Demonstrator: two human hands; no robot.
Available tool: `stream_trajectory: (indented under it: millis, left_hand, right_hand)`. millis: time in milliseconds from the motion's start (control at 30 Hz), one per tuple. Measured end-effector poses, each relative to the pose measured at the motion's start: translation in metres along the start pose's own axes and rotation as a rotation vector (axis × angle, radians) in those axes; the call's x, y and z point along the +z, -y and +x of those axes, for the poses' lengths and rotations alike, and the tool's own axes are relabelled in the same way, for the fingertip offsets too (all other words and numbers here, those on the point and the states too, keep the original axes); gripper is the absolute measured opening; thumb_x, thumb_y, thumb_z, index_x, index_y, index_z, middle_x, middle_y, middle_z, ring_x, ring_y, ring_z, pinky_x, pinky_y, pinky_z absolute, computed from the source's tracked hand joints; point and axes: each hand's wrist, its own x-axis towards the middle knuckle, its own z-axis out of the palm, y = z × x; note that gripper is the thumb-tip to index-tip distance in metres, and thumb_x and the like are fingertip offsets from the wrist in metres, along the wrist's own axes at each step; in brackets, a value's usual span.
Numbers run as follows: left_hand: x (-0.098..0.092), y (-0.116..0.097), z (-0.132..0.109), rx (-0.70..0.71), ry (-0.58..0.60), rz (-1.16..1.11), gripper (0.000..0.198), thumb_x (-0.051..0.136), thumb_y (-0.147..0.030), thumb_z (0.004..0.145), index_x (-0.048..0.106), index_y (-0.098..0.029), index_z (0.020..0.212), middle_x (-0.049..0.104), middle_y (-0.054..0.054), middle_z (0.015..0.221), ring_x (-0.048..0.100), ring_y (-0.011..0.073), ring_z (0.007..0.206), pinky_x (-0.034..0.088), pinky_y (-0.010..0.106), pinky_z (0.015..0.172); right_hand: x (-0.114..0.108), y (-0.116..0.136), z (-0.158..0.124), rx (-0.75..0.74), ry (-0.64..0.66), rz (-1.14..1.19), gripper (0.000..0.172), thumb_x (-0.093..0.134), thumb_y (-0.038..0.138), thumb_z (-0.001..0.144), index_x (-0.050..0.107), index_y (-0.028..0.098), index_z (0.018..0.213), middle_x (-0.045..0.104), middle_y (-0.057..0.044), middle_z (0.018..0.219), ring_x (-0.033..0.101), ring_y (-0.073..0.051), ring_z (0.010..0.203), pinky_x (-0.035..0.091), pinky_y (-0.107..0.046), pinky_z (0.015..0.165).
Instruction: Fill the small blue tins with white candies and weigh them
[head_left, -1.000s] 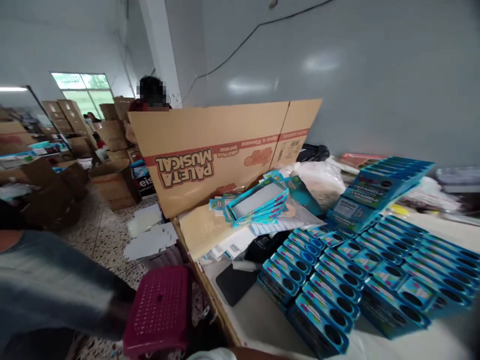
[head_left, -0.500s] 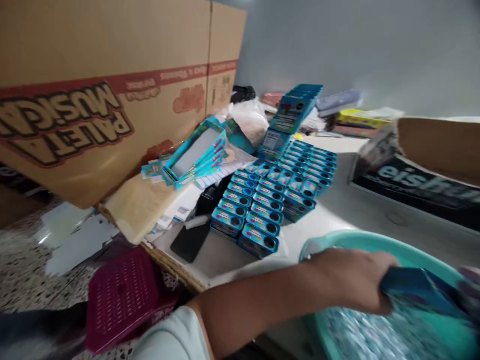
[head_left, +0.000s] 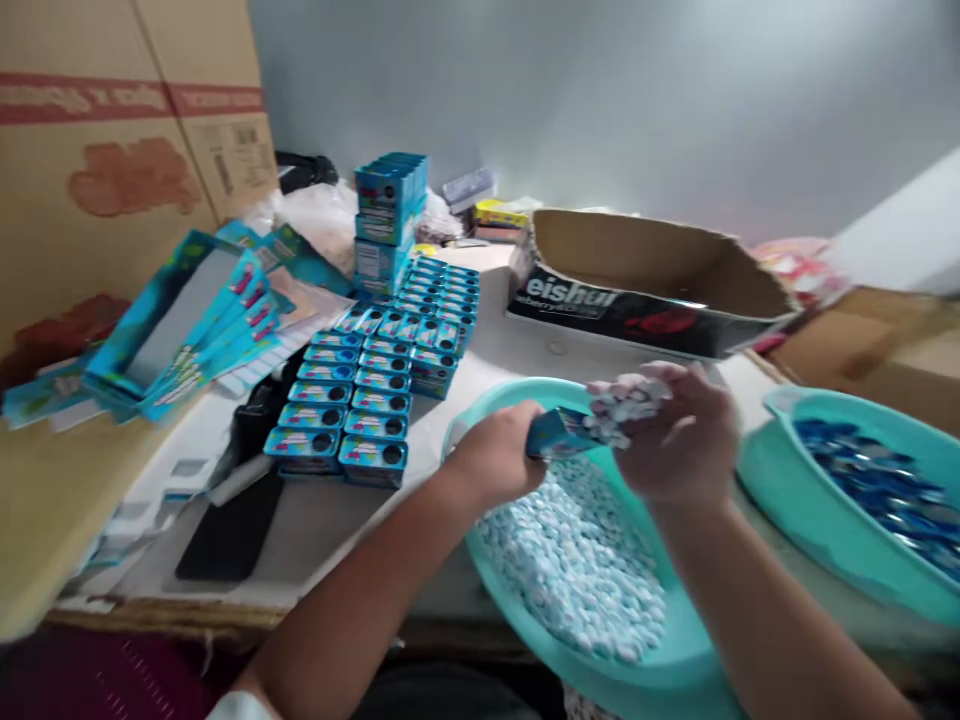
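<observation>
Holding blue box w/ L hand, white pcs w/ R hand.

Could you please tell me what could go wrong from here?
The right hand holds loose pale pieces at the end of the small blue box, so some could spill. The left hand might crease that box if its grip tightens. The stacked blue boxes could topple if bumped.

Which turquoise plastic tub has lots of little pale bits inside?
The left rounded turquoise plastic tub holds the small pale pieces; the other rounded turquoise plastic tub, at the far right, holds shiny blue pieces.
</observation>
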Motion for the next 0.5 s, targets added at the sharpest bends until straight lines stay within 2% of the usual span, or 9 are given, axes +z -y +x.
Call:
stream_trajectory:
  millis: [100,267,400,500]
  left_hand:
    - [-0.001,-0.005,-0.001,-0.037,-0.005,-0.004,0.03,0.064,-0.013,0.076,0.061,-0.019,0.105,0.067,0.002,0.092,0.06,0.0188,0.082,0.042,0.028,0.067]
    - [0.001,-0.005,-0.001,-0.039,-0.006,-0.018,0.026,0.063,-0.013,0.075,0.06,-0.02,0.1,0.064,0.0,0.087,0.056,0.0158,0.076,0.037,0.027,0.063]
    - [0.003,-0.002,-0.001,0.025,0.018,-0.046,0.029,0.063,-0.012,0.075,0.061,-0.019,0.103,0.065,0.0,0.09,0.058,0.0164,0.079,0.042,0.027,0.067]
    - [0.002,-0.001,-0.002,0.083,0.032,-0.046,0.035,0.064,-0.011,0.073,0.061,-0.018,0.107,0.068,0.004,0.098,0.062,0.02,0.09,0.049,0.03,0.078]
  right_hand:
    - [0.004,0.002,-0.004,0.048,0.017,0.028,0.033,0.076,0.058,0.068,0.063,0.028,0.072,0.065,0.004,0.061,0.069,-0.021,0.064,0.058,-0.036,0.062]
    - [0.007,0.0,-0.011,0.016,0.051,0.002,0.037,0.074,0.061,0.073,0.063,0.026,0.076,0.064,0.005,0.062,0.069,-0.016,0.065,0.053,-0.028,0.061]
    - [0.01,0.002,-0.013,-0.055,0.075,-0.058,0.036,0.07,0.061,0.079,0.064,0.026,0.078,0.064,0.004,0.061,0.064,-0.014,0.059,0.05,-0.027,0.059]
    - [0.012,0.005,-0.011,-0.046,0.073,-0.054,0.037,0.073,0.062,0.074,0.065,0.026,0.074,0.062,0.003,0.056,0.06,-0.014,0.054,0.045,-0.025,0.051]
